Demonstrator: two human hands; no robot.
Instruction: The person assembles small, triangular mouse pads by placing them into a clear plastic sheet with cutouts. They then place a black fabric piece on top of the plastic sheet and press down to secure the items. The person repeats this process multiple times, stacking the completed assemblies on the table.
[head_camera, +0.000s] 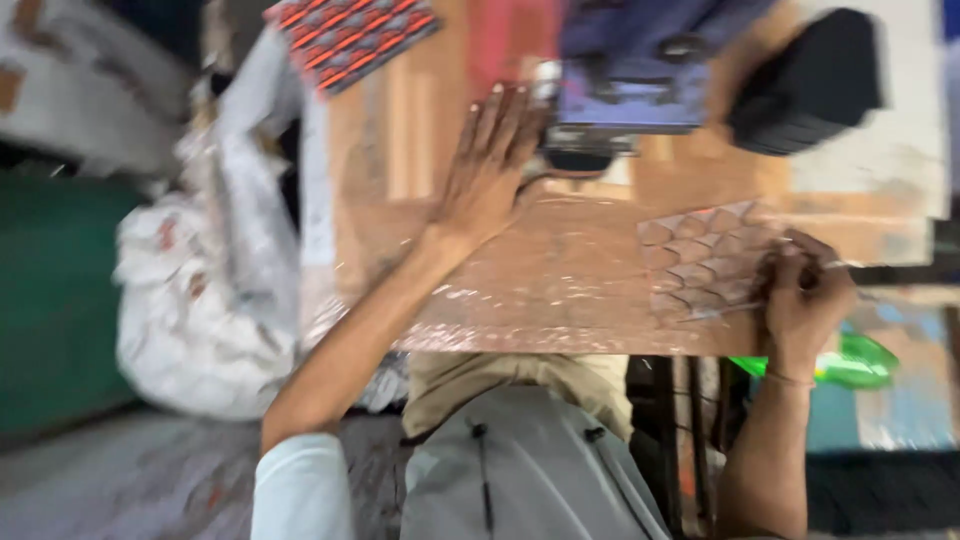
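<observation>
Left hand (490, 165) flat, fingers spread on the brown worktable (560, 290), fingertips near the blue machine (630, 90). Right hand (805, 300) curled, pinching the scale-patterned cutout sheet (705, 262) at the table's right edge — blurred. White sack (200, 300) to the left — contents unclear.
</observation>
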